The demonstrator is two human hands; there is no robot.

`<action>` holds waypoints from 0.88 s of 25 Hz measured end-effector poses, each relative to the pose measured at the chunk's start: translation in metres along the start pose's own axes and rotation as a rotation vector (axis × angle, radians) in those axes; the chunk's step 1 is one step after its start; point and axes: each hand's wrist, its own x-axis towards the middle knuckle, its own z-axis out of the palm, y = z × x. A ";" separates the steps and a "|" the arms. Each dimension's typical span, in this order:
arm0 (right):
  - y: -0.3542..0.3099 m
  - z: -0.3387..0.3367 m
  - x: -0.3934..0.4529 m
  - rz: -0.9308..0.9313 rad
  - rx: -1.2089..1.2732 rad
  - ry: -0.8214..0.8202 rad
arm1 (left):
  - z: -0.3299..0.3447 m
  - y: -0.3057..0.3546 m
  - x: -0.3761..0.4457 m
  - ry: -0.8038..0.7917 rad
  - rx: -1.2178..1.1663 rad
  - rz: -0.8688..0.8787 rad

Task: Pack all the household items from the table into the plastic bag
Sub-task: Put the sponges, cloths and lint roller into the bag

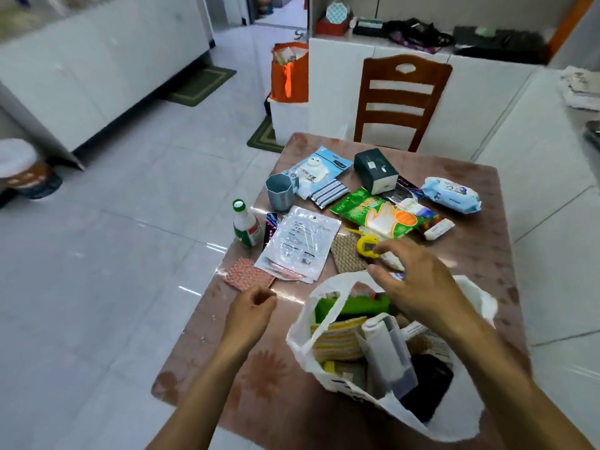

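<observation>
A white plastic bag (300, 332) stands open on the near part of the table (470, 254), holding a green item, a yellow striped cloth, a grey pack and dark things. My right hand (418, 284) hovers over the bag's far rim with fingers spread, close to a yellow round gadget (366, 245) and a small white item. My left hand (251, 308) rests left of the bag with fingers loosely curled and nothing in it. Loose on the table lie a clear flat packet (300, 241), a green glove pack (373, 212), a grey cup (280, 191), a white bottle (245, 224), a wipes pack (451, 193) and a dark box (375, 170).
A wooden chair (402, 99) stands at the table's far side against white cabinets. A patterned cloth square (248, 274) and a woven pad (347, 253) lie near the bag. An orange bag (289, 73) sits by the cabinets. Tiled floor spreads to the left.
</observation>
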 end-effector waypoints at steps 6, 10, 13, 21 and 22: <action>0.026 0.039 0.015 -0.075 0.301 -0.041 | 0.020 -0.066 0.054 0.067 0.404 -0.157; 0.037 0.038 0.022 0.011 0.366 -0.024 | 0.018 -0.077 0.112 0.054 0.714 0.037; 0.042 0.047 0.020 0.079 0.384 0.011 | 0.028 -0.096 0.150 -0.019 0.870 0.111; 0.048 0.048 -0.012 0.168 0.459 0.232 | -0.002 -0.088 0.136 0.035 0.760 0.157; 0.048 0.045 -0.014 0.169 0.470 0.239 | -0.004 -0.073 0.118 0.082 0.690 0.159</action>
